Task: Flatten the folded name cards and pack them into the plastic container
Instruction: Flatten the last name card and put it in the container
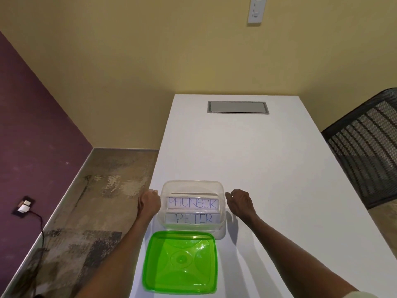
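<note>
One long white rectangular table (268, 168) carries one translucent green square plastic lid (180, 262), lying flat at the near edge. Just beyond it, touching or nearly so, stands one clear square plastic container (222, 214). Inside are two white paper name cards with blue lettering, "PHUNSUK" (192, 202) behind "PETER" (194, 218). Two bare hands flank the container: the left hand (149, 202) against its left wall, the right hand (240, 202) just beside its right wall, fingers curled, holding nothing.

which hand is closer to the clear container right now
Left. The left hand is against the left wall of the clear container, seemingly touching it. The right hand hovers off its right side with a small gap.
</note>
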### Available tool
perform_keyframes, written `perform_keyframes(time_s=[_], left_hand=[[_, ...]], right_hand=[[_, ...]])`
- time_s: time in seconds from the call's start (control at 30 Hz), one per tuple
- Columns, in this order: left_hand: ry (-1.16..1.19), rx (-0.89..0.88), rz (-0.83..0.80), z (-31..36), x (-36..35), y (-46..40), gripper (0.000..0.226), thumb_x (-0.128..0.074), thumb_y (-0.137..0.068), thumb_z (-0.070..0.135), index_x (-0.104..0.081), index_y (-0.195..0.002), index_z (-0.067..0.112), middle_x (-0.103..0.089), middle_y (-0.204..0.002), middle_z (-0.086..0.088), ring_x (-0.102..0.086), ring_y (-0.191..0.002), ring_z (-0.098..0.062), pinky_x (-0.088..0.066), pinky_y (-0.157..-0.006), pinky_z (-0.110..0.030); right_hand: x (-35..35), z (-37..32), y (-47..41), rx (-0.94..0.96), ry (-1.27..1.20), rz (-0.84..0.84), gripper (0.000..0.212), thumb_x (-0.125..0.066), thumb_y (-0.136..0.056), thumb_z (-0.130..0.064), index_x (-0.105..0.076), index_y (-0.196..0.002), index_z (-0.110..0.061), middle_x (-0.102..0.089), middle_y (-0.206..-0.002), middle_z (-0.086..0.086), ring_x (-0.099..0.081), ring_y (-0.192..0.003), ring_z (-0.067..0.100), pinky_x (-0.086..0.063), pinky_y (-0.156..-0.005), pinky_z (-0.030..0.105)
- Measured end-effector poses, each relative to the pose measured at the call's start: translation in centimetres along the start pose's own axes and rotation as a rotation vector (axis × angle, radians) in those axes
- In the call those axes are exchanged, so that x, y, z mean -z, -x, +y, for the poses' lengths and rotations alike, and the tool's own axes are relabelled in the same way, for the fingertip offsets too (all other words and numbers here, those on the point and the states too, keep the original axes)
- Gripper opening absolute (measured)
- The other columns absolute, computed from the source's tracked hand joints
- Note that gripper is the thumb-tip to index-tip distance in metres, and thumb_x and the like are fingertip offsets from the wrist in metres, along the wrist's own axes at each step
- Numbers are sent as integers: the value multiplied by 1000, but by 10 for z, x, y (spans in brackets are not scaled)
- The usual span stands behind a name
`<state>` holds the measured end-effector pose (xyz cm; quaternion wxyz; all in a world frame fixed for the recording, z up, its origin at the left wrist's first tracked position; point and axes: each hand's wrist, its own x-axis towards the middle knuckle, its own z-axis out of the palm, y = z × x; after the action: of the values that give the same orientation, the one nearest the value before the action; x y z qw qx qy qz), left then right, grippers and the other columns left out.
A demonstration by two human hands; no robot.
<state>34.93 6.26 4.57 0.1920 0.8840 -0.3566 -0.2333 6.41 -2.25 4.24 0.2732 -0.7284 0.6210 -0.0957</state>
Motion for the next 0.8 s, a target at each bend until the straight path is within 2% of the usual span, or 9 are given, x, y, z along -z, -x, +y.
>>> perform_keyframes(time_s=[0.1, 0.17, 0.23, 0.3, 0.4, 0.43, 0.47, 0.67, 0.8], left_hand=[[116, 82, 29, -2, -5, -3, 29, -43, -96, 12, -64, -106, -4, -64, -112, -24, -60, -107, -35, -43, -80, -31], [166, 55, 30, -2, -6, -3, 28, -46, -94, 9, -68, -86, -7, -67, -96, -28, -62, -87, -34, -42, -72, -32], [161, 9, 24, -6, -8, -4, 30, -49, -92, 9, -67, -69, 0, -64, -75, -23, -52, -71, -24, -36, -65, -31], [164, -21, 15, -7, -7, -2, 28, -53, -90, 11, -56, -63, 14, -53, -65, -12, -44, -68, -18, -33, -62, -29], [233, -6, 27, -8, -7, -1, 22, -60, -88, 13, -68, -68, 14, -55, -65, -4, -48, -67, -15, -36, -61, -26], [235, -8, 30, -11, -10, -2, 30, -61, -88, 12, -51, -60, 7, -54, -65, -3, -47, -66, -14, -35, -61, -26], [223, -6, 25, -12, -11, -1, 26, -61, -88, 12, -51, -65, 20, -52, -65, -2, -45, -65, -15, -34, -60, -26], [287, 51, 22, -15, -17, -3, 27, -63, -87, 10, -55, -62, 16, -51, -66, -5, -43, -66, -16, -36, -61, -27], [392, 98, 28, -13, -17, -1, 13, -66, -86, 8, -76, -90, 1, -73, -85, -13, -64, -74, -25, -51, -71, -33]], right_hand=[[-4, -2, -3, -23, -20, -105, 42, -39, -99, -25, -57, -74, 3, -66, -92, 28, -61, -90, 38, -43, -73, 34], [-5, -3, -3, -12, -32, -135, 42, -39, -101, -25, -57, -72, 1, -67, -94, 28, -62, -92, 38, -44, -78, 36], [-6, -4, -2, -49, -78, -132, 41, -43, -99, -26, -53, -66, -5, -68, -91, 27, -62, -89, 37, -45, -76, 35], [-8, -5, -3, -92, -118, -136, 39, -48, -97, -25, -54, -63, -6, -69, -85, 25, -60, -80, 33, -44, -71, 34], [-9, -5, -2, -154, -203, -145, 37, -53, -93, -21, -60, -64, 0, -67, -76, 23, -62, -74, 31, -47, -70, 34], [-10, -5, -3, -169, -233, -144, 36, -54, -92, -21, -61, -64, 1, -67, -74, 24, -64, -74, 32, -50, -70, 35], [-10, -4, -3, -183, -258, -145, 37, -55, -91, -20, -61, -63, 2, -66, -71, 25, -64, -70, 32, -51, -70, 37], [-11, -1, -6, -216, -336, -153, 37, -59, -91, -18, -57, -56, -6, -58, -56, 11, -54, -50, 22, -47, -57, 30], [-10, 2, -7, -214, -349, -171, 35, -59, -92, -18, -63, -62, -1, -59, -56, 10, -53, -43, 17, -43, -49, 22]])
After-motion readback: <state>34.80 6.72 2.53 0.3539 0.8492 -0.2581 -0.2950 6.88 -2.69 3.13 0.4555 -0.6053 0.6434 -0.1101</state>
